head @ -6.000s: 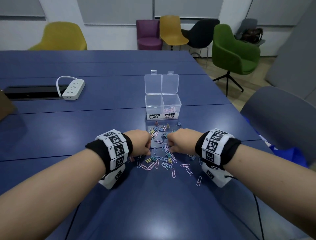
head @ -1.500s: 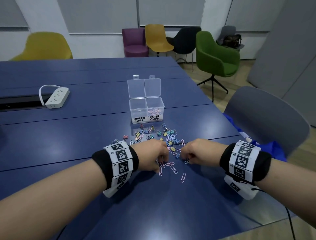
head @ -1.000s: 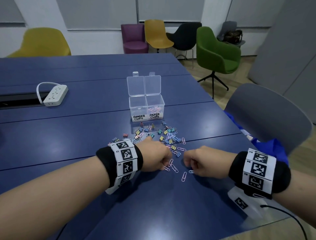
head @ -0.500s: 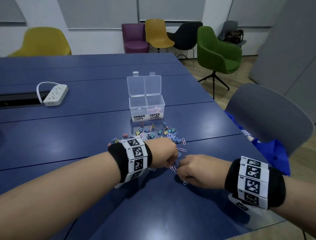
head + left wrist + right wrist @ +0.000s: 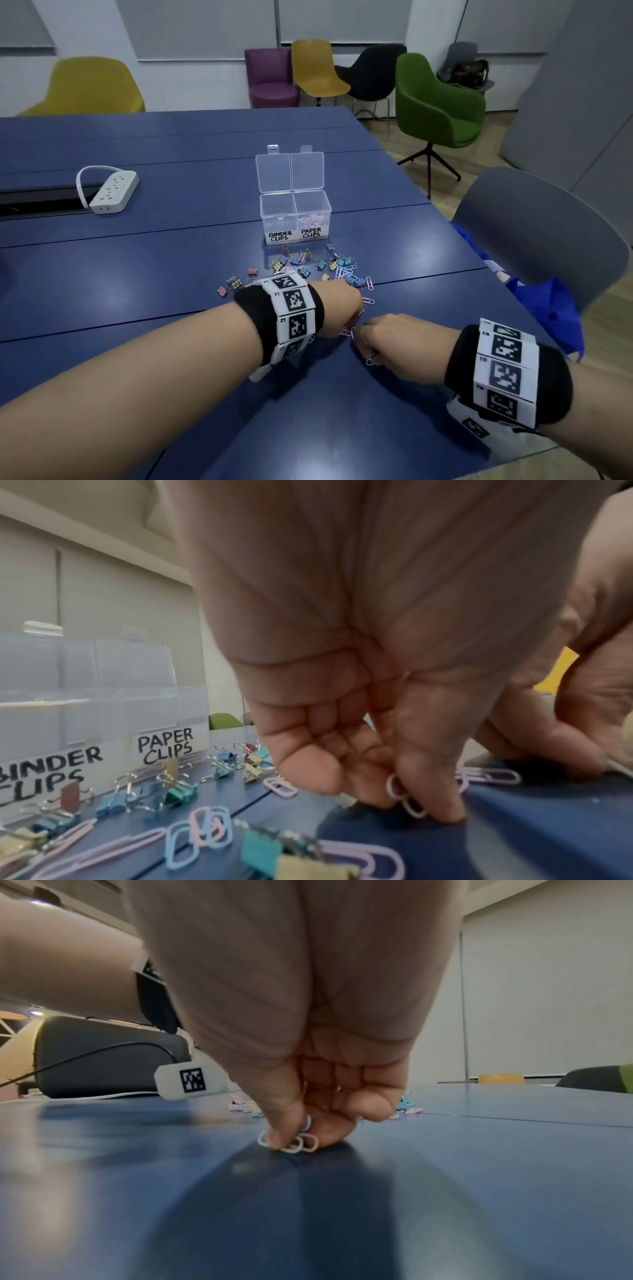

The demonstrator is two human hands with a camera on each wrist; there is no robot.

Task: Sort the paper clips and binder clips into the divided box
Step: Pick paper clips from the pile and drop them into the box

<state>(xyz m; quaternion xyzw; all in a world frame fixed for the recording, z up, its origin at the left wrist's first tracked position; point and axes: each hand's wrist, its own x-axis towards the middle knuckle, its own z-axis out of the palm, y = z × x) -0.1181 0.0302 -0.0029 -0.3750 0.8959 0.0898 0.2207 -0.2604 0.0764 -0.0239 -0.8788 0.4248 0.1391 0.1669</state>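
Left hand (image 5: 337, 310) down on the table (image 5: 171, 274), fingers (image 5: 428, 791) curled tight, tips pinching pale pink paper clips (image 5: 399, 791) against the surface; loops of the clips poking out below the fingertips, standing near upright. Right hand (image 5: 394, 342) just beside, knuckles nearly touching the left, likewise curled narrow, thumb and forefinger (image 5: 277, 1134) closed on a small bunch of clips (image 5: 298, 1142), white, blue and pink, rounded ends pointing down and touching the table. One more pink clip (image 5: 370, 361) showing under the right hand in the head view. Loose pile (image 5: 318, 267) of binder clips and paper clips spread beyond the hands, between them and the box (image 5: 296, 219); long axes lying every way, flat on the table. Box farther off, upright, both lids open and standing up behind, left cell labelled BINDER CLIPS, contents not clear, right cell labelled PAPER CLIPS with pink and blue clips inside. Power strip (image 5: 114, 192) well off to the left.
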